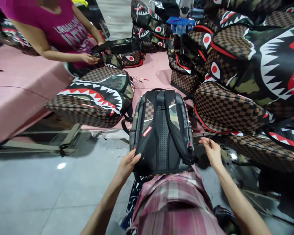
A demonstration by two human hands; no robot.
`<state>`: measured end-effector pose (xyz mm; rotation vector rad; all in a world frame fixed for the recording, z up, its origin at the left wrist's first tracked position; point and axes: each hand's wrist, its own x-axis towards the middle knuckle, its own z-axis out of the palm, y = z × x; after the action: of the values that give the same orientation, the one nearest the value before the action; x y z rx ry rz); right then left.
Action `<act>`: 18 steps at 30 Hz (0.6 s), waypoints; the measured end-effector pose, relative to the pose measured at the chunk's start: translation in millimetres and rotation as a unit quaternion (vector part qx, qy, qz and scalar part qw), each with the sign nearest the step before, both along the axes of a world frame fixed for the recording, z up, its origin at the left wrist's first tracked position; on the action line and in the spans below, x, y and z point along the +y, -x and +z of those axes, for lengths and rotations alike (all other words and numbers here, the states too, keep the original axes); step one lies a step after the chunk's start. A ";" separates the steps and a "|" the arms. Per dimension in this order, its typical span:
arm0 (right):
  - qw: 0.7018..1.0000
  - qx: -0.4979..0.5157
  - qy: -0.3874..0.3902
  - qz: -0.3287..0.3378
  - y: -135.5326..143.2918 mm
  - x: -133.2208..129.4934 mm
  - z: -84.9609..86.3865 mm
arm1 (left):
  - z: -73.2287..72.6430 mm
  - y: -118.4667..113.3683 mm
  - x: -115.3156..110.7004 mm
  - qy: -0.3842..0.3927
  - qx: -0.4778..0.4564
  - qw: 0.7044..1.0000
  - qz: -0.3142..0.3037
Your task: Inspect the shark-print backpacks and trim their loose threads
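A black backpack [163, 130] with checkered and camouflage panels lies with its back panel and shoulder straps facing up. Its lower end rests at my lap and its top is on the pink table. My left hand [127, 165] grips the lower left edge, thumb on top. A small red label [147, 131] shows on the left strap. Off the bag's right side, my right hand [212, 152] is in the air, its fingertips pinched together. Whatever may be between them is too small to make out.
A shark-mouth backpack [98, 94] lies at left on the pink table [159, 65]. Several more backpacks [230, 107] are piled at right. Across the table, a person in a magenta shirt [61, 29] handles another backpack [122, 54]. A blue basket [181, 25] stands behind.
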<state>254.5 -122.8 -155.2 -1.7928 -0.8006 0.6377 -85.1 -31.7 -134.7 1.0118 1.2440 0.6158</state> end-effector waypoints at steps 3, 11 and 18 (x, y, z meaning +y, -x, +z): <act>0.997 0.063 0.008 0.055 17.7 12.5 -3.1 | 3.5 -6.3 -3.8 0.018 -0.029 0.999 0.013; 0.977 0.056 0.047 0.201 46.8 43.4 8.2 | 13.7 2.8 -1.6 0.028 -0.005 0.999 0.033; 0.958 0.141 0.046 0.244 63.6 59.3 33.8 | 16.7 35.2 -7.1 0.032 0.058 0.997 -0.042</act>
<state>190.9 -63.5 -121.4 -1.5393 -1.0355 1.2412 -120.3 -38.9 -118.0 1.0524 1.3071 0.4537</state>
